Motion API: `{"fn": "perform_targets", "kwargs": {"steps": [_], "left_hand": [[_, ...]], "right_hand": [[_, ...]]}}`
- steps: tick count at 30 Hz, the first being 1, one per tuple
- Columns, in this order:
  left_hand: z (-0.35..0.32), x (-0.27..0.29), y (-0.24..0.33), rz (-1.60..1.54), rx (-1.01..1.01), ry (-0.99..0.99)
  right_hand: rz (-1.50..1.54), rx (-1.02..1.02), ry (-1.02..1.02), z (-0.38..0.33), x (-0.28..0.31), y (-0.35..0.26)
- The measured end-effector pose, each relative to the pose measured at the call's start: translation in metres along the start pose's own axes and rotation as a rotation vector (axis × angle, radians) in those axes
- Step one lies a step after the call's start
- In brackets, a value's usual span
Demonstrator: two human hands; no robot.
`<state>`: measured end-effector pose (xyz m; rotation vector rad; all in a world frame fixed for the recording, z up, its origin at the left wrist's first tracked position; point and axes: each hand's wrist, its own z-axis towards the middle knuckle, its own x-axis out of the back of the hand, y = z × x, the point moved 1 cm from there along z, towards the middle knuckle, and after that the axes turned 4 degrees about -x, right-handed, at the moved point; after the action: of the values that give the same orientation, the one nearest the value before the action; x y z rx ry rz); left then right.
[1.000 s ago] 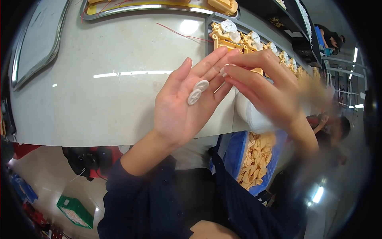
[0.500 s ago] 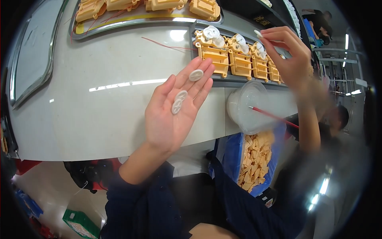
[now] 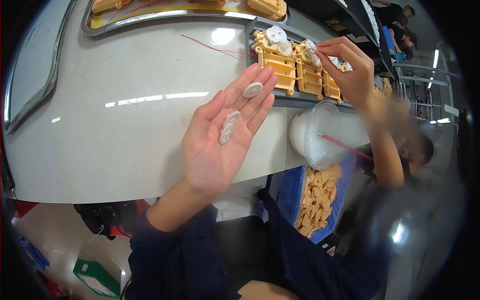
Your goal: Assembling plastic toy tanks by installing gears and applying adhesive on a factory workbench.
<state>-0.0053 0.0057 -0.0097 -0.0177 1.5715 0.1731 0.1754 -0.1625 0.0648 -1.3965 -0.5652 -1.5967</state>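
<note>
While the left hand (image 3: pixel 212 150) lies palm up and wide open, nearest the wearer, it carries three loose gears: two gears (image 3: pixel 226 133) overlapping in the palm, and one single gear (image 3: pixel 252 90) across the fingers. They rest there ungripped. Being round, none has a long axis; the single one lies fairly flat, its broad face mostly upward, while the pair lean, lined up roughly from wrist toward fingers.

Beyond, to the right, stands a tub (image 3: pixel 299 132) with a red stick (image 3: pixel 345 146) across it. Farther out, the right hand (image 3: pixel 352 70) has thumb and fingertips drawn close together at the white wheels (image 3: pixel 310 48) of the second housing (image 3: pixel 311 80); from here I cannot tell whether a piece is between them. That housing's long axis runs away from the wearer, wheels at the far end, open frame nearer.

To my eye, this wants a light pinch, any wheel held square to its shaft, and gentle, straight pressure without tilting neighbours. The left palm should stay level, so nothing slides off.
</note>
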Motion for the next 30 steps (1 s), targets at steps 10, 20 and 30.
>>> {"fn": "perform_targets", "kwargs": {"steps": [10,20,30], "left_hand": [[-0.0004,0.0025,-0.0002,-0.027,-0.014,-0.023],[-0.0004,0.0022,0.0005,-0.036,-0.016,-0.019],[-0.0010,0.0023,0.0003,-0.039,-0.011,-0.015]], "right_hand": [[-0.087,0.036,0.002,-0.0005,-0.0026,-0.0012],[-0.097,0.079,-0.026,-0.0002,-0.0016,-0.0003],[-0.088,0.093,-0.095,0.0046,0.0011,-0.0026]]}}
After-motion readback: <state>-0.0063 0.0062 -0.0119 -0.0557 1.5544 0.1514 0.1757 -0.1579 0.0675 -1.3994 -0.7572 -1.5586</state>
